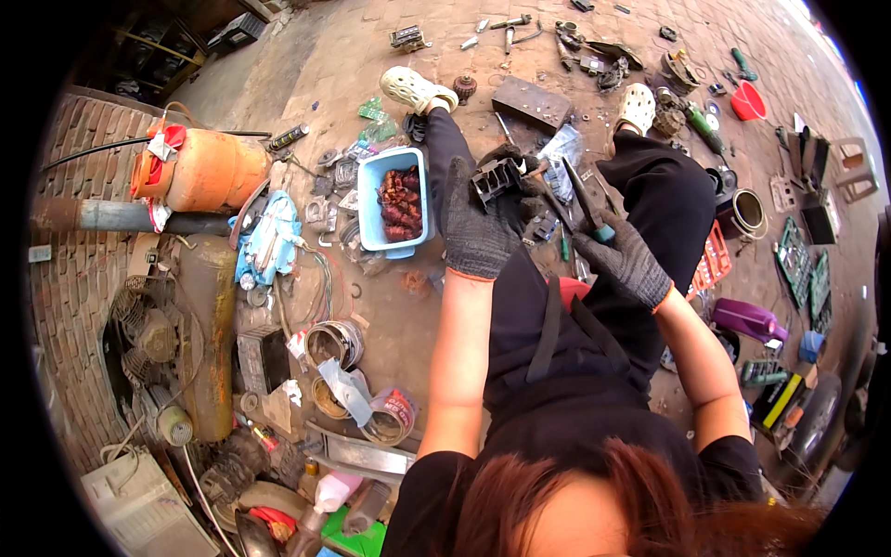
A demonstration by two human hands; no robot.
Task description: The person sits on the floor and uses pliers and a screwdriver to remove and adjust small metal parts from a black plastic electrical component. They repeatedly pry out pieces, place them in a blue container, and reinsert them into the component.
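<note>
Gloved fingers of the left hand (478, 227) curl round a dark metal part (498, 176), which sits at the fingertips, above the palm and just past the knuckles, held up over the person's lap. The grip is closed on its lower side, with the thumb tucked against the near edge. The part is blocky and blackish-grey, with an open, frame-like top and several square recesses; paler worn edges catch the light. Its underside is hidden by the glove.

The right hand (626, 260), in the same kind of dark knitted glove with an orange cuff, is wrapped tight round the teal handle of a screwdriver (583, 202). The dark shaft runs up and to the left from the fist, its tip ending just beside the metal part's right side; whether it touches cannot be told.

Both hands are over the black trousers of the seated person, whose feet in pale clogs (416, 89) rest on the brick paving (316, 56). Just left of the left hand, on the ground, stands a light-blue plastic tub (371, 200) holding reddish-brown copper windings. Further left lie an orange gas cylinder (209, 169) on its side and a tangle of wires and metal rings. To the right a red socket tray (715, 260), a purple container (747, 320) and a small red bowl (747, 102) lie among scattered tools.
</note>
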